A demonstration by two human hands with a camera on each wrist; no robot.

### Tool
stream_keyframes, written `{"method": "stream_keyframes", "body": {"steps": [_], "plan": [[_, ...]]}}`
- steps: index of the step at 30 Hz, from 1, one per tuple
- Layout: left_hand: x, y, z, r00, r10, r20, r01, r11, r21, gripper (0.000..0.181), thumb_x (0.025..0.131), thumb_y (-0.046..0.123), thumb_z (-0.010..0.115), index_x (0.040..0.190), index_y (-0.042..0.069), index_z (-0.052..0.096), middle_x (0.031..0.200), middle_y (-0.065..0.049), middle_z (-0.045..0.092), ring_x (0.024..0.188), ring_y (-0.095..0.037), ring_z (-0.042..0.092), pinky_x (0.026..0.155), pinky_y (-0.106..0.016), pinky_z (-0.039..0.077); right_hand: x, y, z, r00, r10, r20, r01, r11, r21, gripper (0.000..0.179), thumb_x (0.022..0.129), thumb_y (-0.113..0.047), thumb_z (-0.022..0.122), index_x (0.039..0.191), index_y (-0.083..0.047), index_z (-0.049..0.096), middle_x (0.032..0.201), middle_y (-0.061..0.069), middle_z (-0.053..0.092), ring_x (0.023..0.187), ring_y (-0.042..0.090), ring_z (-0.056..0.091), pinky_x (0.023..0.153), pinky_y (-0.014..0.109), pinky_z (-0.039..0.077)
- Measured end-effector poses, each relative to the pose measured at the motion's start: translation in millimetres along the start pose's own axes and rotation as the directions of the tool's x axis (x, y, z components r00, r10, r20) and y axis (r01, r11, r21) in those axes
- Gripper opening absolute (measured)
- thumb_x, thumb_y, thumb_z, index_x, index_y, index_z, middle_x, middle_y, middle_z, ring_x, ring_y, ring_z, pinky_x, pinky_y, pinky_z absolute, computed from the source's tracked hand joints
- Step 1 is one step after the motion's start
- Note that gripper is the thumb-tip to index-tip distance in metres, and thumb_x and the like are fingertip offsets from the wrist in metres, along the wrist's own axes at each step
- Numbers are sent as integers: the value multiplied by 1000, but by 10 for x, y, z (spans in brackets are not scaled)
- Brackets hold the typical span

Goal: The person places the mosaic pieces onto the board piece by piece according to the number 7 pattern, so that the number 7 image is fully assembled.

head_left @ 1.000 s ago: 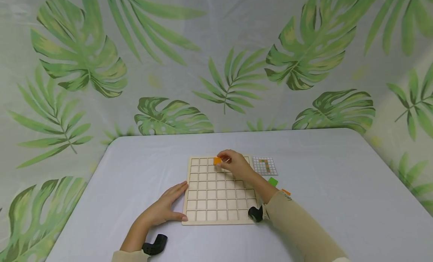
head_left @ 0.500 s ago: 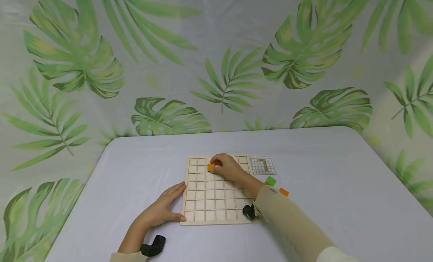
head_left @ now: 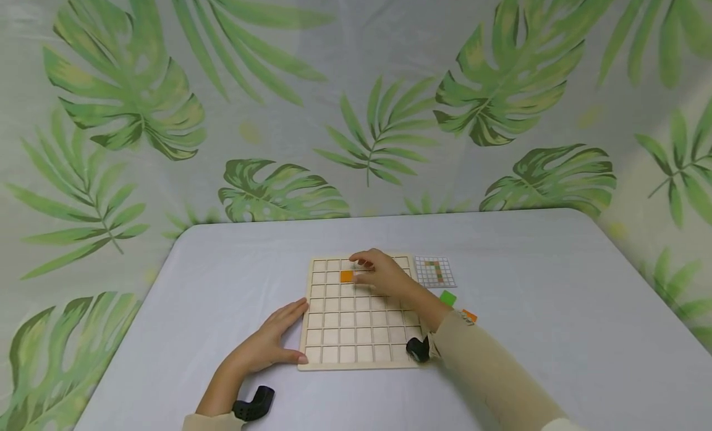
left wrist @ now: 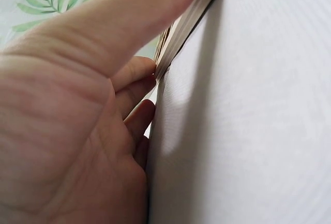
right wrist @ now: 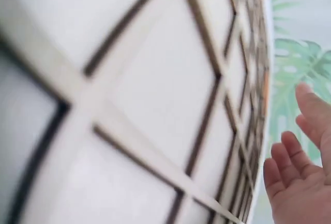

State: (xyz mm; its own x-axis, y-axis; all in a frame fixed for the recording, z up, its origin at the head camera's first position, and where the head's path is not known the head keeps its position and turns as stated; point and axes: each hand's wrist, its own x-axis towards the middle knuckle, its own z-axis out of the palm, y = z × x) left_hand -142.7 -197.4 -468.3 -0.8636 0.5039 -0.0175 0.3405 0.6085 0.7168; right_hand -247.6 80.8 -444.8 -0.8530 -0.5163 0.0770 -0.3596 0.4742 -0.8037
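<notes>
A wooden grid board (head_left: 339, 320) lies on the white table. One orange square tile (head_left: 347, 276) sits flat in a cell of its second row from the far edge. Just right of that tile hovers my right hand (head_left: 385, 275), its thumb and fingers parted and holding nothing. In the right wrist view the fingers (right wrist: 292, 154) are spread above the board's grid. My left hand (head_left: 267, 341) rests along the board's left edge, thumb and fingertips touching it. In the left wrist view the thumb (left wrist: 129, 17) lies against the board's side.
A small printed pattern card (head_left: 436, 272) lies right of the board. Near it are a green tile (head_left: 447, 298) and an orange tile (head_left: 470, 315), partly covered by the right sleeve (head_left: 489, 369). Black wrist devices sit on both wrists. A leaf-print cloth (head_left: 356, 109) hangs behind the table.
My right hand brought the orange tile from the far row toward me and slightly left, then let go of it in a cell and drew a little right. The left hand stayed put.
</notes>
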Motion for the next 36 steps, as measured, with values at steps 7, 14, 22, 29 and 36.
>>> {"method": "stream_keyframes", "body": {"steps": [7,14,22,29,36], "plan": [[-3,12,3,1000,0,-6,0,1000,-6,104,59,46,75,141,6,27,147,-8,19,133,-32,11,102,-53,13,-268,13,-397,995,-77,-70,79,996,29,50,81,-24,67,127,-10,50,117,14,51,106,32,47,87,44,40],[-1,24,-2,1000,-9,-4,9,1000,-12,103,60,46,76,142,6,26,147,-8,19,133,-31,11,102,-53,13,-690,113,-763,995,-28,-100,23,998,-51,49,81,-18,66,127,-8,50,121,10,49,107,33,46,89,45,39],[-1,13,-4,1000,-12,4,12,1000,-15,104,60,45,76,142,6,26,147,-7,19,133,-31,11,103,-53,13,-1147,445,-921,996,56,-69,-60,997,-58,50,79,-19,68,125,-8,52,121,9,50,103,29,48,86,44,41],[-1,10,-3,1000,-7,10,7,1000,-20,103,60,45,76,142,7,26,147,-7,19,133,-31,11,103,-53,13,-1361,659,-950,990,140,8,-138,985,-107,43,80,-19,68,120,-9,57,118,8,54,95,22,49,77,32,45],[-5,27,-9,1000,-11,9,11,1000,-18,102,61,45,76,142,7,26,148,-7,18,133,-31,10,102,-54,12,-1376,686,-970,994,108,31,-102,983,-150,30,81,-12,66,110,-8,62,109,6,56,88,18,46,75,26,43]]}}
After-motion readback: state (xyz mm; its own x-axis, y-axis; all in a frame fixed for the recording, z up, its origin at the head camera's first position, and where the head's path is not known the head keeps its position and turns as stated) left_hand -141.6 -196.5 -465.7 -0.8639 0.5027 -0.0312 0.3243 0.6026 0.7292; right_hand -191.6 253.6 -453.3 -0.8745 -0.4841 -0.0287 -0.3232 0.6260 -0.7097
